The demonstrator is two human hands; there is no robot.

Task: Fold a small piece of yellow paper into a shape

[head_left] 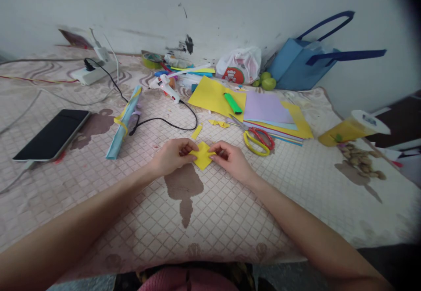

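A small yellow piece of folded paper (203, 157) is held just above the patterned cloth, one side in each hand. My left hand (176, 155) pinches its left corner, and my right hand (230, 158) pinches the right corner. The paper's middle shows creases between my fingertips. Just beyond it lie a narrow yellow paper strip (197, 131) and a small folded yellow paper piece (219, 123). Scissors (258, 141) with red and yellow handles rest to the right of these, their blades pointing away to the left.
Coloured paper sheets (266, 109) carry a green utility knife (233, 103). A glue gun (167, 89) trails a black cord. Left are a rolled blue paper (123, 124), tablet (54, 134) and power strip (98, 71). A blue bag (296, 65), yellow cup (342, 131) and peanuts (360, 161) stand right.
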